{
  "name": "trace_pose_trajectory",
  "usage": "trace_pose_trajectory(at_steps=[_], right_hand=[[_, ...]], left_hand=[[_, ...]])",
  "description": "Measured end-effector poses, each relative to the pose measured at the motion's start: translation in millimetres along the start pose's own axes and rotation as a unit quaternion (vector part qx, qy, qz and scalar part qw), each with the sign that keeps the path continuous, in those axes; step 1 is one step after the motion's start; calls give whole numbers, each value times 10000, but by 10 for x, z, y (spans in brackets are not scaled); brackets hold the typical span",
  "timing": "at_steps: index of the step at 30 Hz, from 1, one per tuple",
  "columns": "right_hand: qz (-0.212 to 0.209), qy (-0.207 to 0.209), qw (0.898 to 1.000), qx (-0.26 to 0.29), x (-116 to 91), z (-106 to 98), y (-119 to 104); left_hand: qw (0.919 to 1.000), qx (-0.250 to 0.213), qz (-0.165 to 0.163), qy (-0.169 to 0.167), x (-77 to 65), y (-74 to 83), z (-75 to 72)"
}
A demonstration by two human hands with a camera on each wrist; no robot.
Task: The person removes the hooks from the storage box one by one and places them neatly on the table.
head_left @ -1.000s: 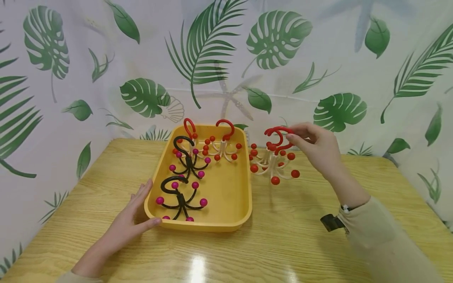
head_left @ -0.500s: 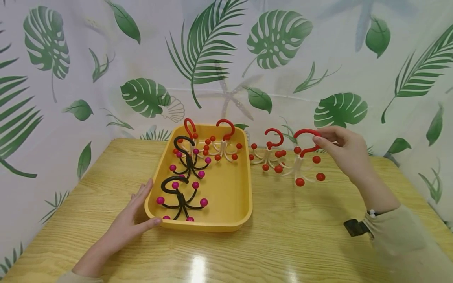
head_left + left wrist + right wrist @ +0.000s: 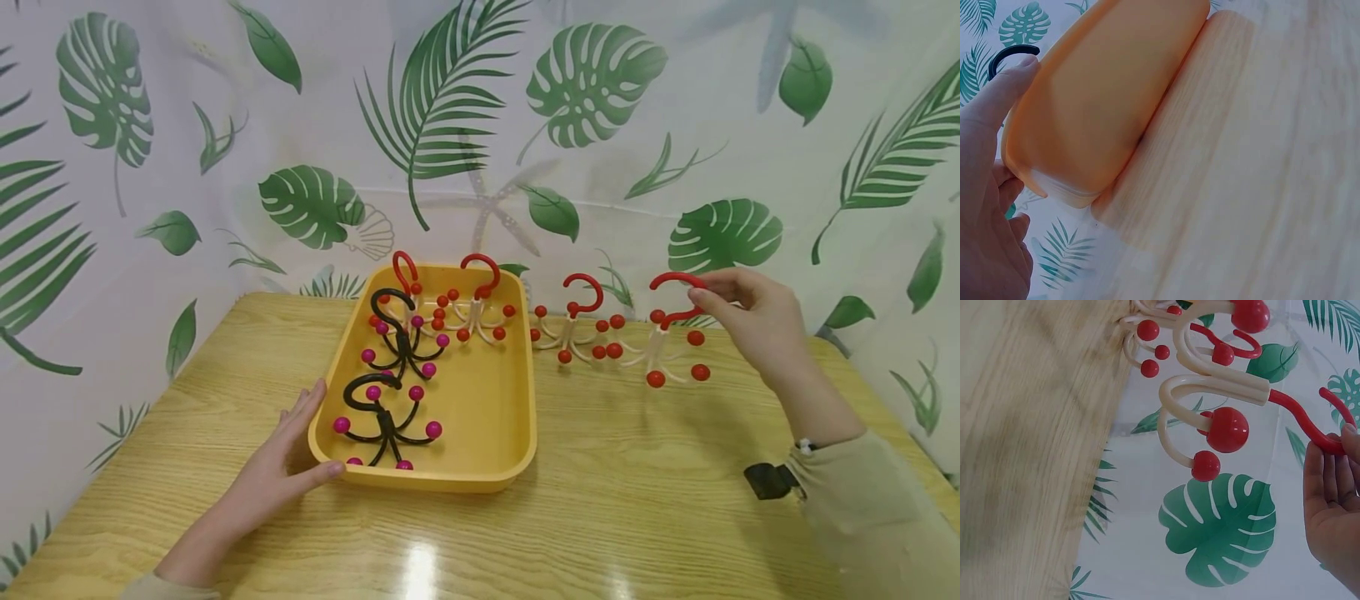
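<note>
My right hand (image 3: 761,321) pinches the red hook of a red-and-cream multi-arm hook hanger (image 3: 657,350) with ball tips. I cannot tell whether its lower balls touch the table. Just left of it, a second red-and-cream hanger (image 3: 570,329) stands upright on the table. In the right wrist view, fingers and thumb close on the hook of the held hanger (image 3: 1235,387). My left hand (image 3: 288,454) holds the near left corner of a yellow tray (image 3: 534,417), thumb over the front rim and fingers along the left side. Part of those fingers is hidden by the tray in the left wrist view.
Inside the tray, two black hangers with magenta balls, one nearer (image 3: 386,425) and one farther (image 3: 403,346), line the left side. Two red-and-cream hangers, left (image 3: 411,308) and right (image 3: 477,312), stand at its back. A leaf-print cloth (image 3: 465,200) hangs behind the wooden table (image 3: 600,517).
My right hand has carried its red-and-cream hanger to the right, away from the other one beside the tray. The left hand and tray stay put.
</note>
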State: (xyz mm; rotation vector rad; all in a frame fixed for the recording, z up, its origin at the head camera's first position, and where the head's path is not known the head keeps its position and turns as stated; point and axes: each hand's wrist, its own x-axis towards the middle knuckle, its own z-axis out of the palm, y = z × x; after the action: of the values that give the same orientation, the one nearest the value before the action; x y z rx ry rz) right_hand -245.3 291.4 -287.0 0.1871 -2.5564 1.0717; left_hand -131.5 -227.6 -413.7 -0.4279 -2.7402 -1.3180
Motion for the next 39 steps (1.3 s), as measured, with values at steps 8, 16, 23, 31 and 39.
trace_pose_trajectory(at_steps=[8,16,23,31,39], right_hand=[[277,-133,9995,-2,44,-6,128],[470,-321,9984,42,101,19,280],[587,-411,9974,104,145,100,395],[559,-394,9977,33,183,195,473],[637,-344,9974,56,203,254,523]], left_hand=[[10000,16,-14,7,-5,0,10],[9999,28,-104,-9,3,-22,8],[9999,29,-122,-13,8,-38,10],[9999,22,-148,-7,6,-25,7],[9999,29,-128,-8,-7,2,2]])
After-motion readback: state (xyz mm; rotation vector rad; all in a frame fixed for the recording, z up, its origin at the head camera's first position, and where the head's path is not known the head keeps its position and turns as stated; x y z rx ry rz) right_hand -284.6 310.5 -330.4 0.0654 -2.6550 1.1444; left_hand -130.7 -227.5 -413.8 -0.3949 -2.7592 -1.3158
